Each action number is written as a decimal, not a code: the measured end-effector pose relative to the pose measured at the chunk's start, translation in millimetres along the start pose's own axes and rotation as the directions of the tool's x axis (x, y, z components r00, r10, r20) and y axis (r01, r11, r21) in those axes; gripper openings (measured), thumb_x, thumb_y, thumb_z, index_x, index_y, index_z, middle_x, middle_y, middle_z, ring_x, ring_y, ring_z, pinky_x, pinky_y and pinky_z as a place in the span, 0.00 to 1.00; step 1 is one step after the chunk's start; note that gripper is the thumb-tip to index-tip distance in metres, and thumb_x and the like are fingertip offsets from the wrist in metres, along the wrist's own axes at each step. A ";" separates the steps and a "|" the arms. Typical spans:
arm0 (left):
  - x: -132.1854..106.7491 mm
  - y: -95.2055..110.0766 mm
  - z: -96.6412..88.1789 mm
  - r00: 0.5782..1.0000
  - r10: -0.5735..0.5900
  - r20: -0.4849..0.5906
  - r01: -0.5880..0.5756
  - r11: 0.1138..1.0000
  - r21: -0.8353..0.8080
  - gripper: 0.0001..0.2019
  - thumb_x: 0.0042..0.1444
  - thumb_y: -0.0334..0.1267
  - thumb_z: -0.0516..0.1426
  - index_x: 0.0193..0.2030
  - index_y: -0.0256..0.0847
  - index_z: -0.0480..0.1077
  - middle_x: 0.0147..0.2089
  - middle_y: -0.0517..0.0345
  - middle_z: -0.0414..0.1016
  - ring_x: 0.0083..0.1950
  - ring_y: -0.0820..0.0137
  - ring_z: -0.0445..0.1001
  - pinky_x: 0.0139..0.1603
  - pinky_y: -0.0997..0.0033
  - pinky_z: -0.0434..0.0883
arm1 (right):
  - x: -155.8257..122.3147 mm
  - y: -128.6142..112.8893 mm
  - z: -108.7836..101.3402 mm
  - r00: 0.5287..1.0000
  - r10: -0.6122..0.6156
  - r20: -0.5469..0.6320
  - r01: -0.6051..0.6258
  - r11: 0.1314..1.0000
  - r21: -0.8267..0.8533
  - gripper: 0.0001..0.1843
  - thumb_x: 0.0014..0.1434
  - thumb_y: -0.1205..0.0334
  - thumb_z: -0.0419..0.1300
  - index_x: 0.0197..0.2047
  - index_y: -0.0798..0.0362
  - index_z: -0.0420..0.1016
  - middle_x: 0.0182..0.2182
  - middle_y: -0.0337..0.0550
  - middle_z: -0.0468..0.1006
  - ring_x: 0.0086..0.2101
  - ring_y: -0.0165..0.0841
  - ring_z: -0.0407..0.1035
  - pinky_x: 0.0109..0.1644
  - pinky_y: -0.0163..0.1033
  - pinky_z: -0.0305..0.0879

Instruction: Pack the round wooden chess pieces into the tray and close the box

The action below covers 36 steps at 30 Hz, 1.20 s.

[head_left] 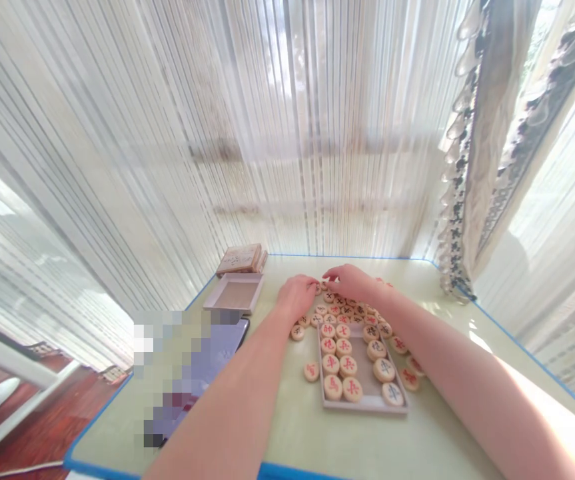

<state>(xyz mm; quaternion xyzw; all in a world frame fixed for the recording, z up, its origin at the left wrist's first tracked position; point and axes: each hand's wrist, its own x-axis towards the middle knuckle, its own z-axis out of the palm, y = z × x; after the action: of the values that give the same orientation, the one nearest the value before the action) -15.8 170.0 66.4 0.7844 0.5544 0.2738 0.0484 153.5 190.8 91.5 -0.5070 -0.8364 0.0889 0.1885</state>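
At the far side of the heap of loose round Chinese chess pieces [347, 311], my left hand [298, 295] rests low with its fingers bent close together. Its fingertips meet a small piece [318, 289]; what lies under the fingers is hidden. My right hand [351, 281] is just across from it, thumb and forefinger apart, beside another piece [324, 285]. Nearer me lies a shallow box tray [362, 403]. Two columns of red-marked pieces [348, 365] fill its left side, and dark-marked pieces [384, 369] line its right side, with bare floor between.
An open box lid [233, 293] lies left of my left hand, near a small stack of boxes [241, 259]. A phone [217, 353], partly pixelated, sits on the table [297, 433]. One loose piece [311, 371] lies beside the tray. String curtains [317, 167] hang behind the table.
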 end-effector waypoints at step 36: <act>-6.5 17.4 -9.3 0.973 0.201 -0.116 -0.206 0.978 -0.036 0.13 0.56 0.39 0.56 0.47 0.40 0.73 0.43 0.55 0.77 0.39 0.69 0.73 0.48 0.69 0.68 | -10.8 7.0 -26.7 0.964 0.178 0.197 -0.265 0.664 0.699 0.15 0.44 0.57 0.68 0.31 0.55 0.70 0.26 0.41 0.75 0.24 0.28 0.70 0.21 0.29 0.60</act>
<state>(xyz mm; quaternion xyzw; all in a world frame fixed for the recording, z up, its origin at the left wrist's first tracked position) -7.2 155.4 78.4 0.8193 0.4662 0.3337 0.0076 174.5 183.4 111.1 -0.4845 -0.6756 0.4595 0.3126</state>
